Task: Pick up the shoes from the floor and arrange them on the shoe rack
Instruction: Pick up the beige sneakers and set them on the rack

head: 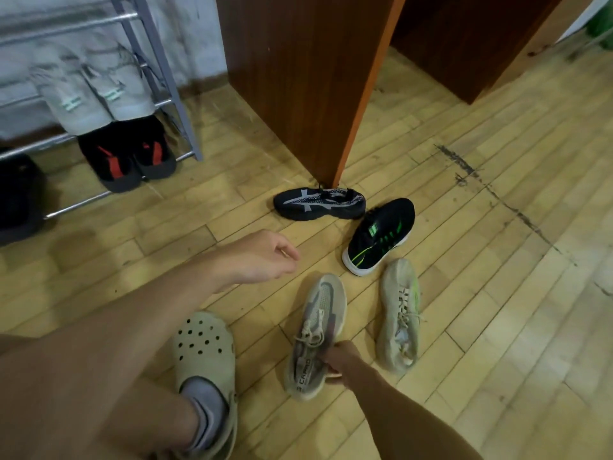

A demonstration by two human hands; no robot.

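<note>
Several loose shoes lie on the wooden floor. My right hand [338,360] grips the heel collar of a beige mesh sneaker [318,323]. A second beige sneaker [399,313] lies just to its right. Beyond them sit a black sneaker with green stripes [381,235] and a dark navy and grey sneaker [320,203]. My left hand [262,257] hovers over the floor, fingers loosely curled, holding nothing. The metal shoe rack [166,81] stands at the upper left, with a grey pair [96,94] and a black and red pair [129,157] on it.
A brown wooden door [298,78] stands open right behind the navy sneaker. My foot in a beige clog [205,356] with a grey sock rests at the lower left. A dark shoe [16,197] sits at the rack's left end. A dark scuff line crosses the floor at the right.
</note>
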